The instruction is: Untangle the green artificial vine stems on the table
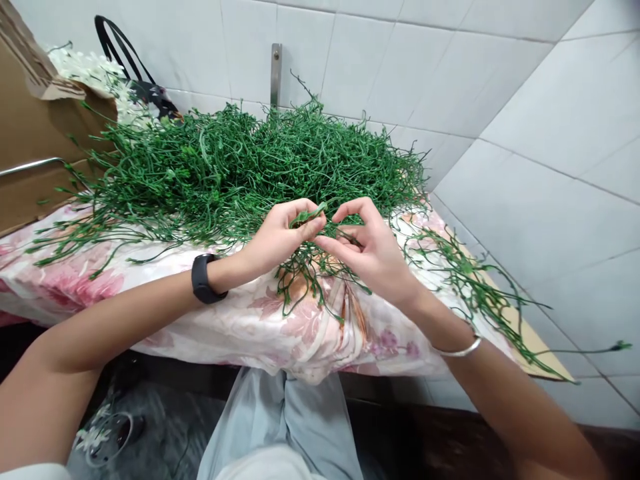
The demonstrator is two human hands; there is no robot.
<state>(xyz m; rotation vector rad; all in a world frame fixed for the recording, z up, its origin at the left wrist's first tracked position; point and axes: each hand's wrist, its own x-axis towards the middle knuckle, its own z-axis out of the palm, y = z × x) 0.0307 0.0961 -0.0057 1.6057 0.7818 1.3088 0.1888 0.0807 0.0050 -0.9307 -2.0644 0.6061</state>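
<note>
My left hand (290,230) is closed, pinching a flat green leaf-like piece (307,217) between thumb and fingers. Close beside it, my right hand (373,250) has its thumb and index finger apart and its other fingers curled inward. A dark strand shows near those curled fingers; whether they grip it I cannot tell. The right thumb tip comes up to the left thumb. Under both hands, several thin green artificial stems (305,283) with small bud-like ends lie over the cloth. Behind them rises a big heap of the same green stems (240,153).
A floral cloth (165,333) covers the table. More stems (470,280) lie at the right on a tan board (543,347). A cardboard box (45,133) and white artificial flowers (100,73) stand at the left, near a black strap (120,43). Tiled walls (425,67) enclose the back and right.
</note>
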